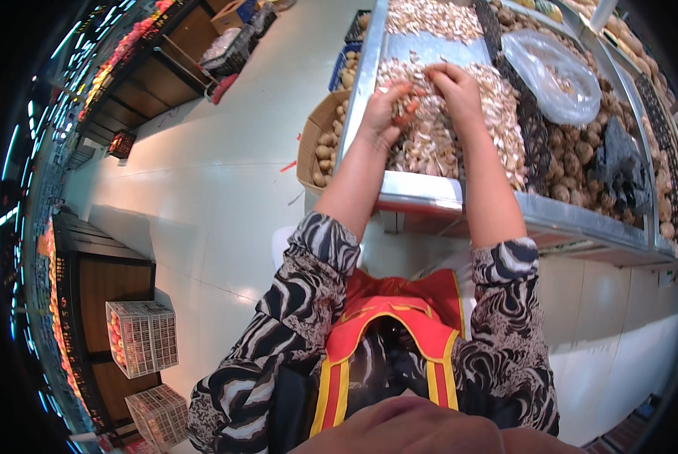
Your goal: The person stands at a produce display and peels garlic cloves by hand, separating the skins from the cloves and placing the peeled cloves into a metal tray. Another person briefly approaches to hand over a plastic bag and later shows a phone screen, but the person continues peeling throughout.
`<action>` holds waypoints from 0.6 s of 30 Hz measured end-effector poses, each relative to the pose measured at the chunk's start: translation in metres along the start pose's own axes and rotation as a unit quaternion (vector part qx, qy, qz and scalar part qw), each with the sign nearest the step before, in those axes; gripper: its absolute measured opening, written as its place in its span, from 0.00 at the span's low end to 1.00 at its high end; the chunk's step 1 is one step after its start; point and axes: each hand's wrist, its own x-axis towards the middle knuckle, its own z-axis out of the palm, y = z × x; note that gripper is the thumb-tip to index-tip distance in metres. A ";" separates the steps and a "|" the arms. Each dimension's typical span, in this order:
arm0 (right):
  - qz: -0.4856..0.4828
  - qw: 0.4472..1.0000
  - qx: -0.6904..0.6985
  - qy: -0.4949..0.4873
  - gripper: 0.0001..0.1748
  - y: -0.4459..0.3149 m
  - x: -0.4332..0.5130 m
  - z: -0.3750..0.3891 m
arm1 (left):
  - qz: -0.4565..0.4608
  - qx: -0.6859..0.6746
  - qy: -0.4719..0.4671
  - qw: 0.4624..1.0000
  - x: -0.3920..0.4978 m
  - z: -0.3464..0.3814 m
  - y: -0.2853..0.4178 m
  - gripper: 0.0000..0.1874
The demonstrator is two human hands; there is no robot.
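Note:
Loose garlic cloves [429,150] fill a metal display bin [421,186] in front of me. Over the cloves, my left hand [385,113] is cupped with its fingers curled inward, and what look like cloves lie between thumb and fingers. My right hand [458,93] faces it from a short distance, palm down. Its thumb and forefinger come together at the tips; anything pinched there is too small to make out. Beyond both hands, a bare strip of metal [438,48] separates these cloves from another heap of garlic [432,18].
Right of the cloves, black netting [534,136] borders brown root vegetables [569,162], with a clear plastic bag [552,76] and a dark bag [623,164] on top. A cardboard box [310,142] of potatoes stands at the bin's left. Plastic crates [146,335] stand by fruit shelving further left.

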 end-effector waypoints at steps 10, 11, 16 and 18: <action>-0.015 0.990 0.093 0.101 0.16 0.014 0.019 -0.030 | -0.018 -0.042 -0.086 0.995 0.016 -0.013 0.000 0.06; 0.000 0.992 0.114 0.053 0.17 0.011 0.014 -0.019 | -0.017 -0.027 -0.091 0.995 0.015 -0.013 0.000 0.06; 0.025 0.970 0.233 -0.071 0.15 -0.008 -0.011 0.025 | -0.028 -0.038 -0.143 0.989 0.008 -0.002 0.001 0.11; -0.056 0.986 0.135 -0.084 0.16 -0.016 -0.018 0.025 | 0.002 -0.020 -0.097 0.995 0.004 0.003 -0.001 0.11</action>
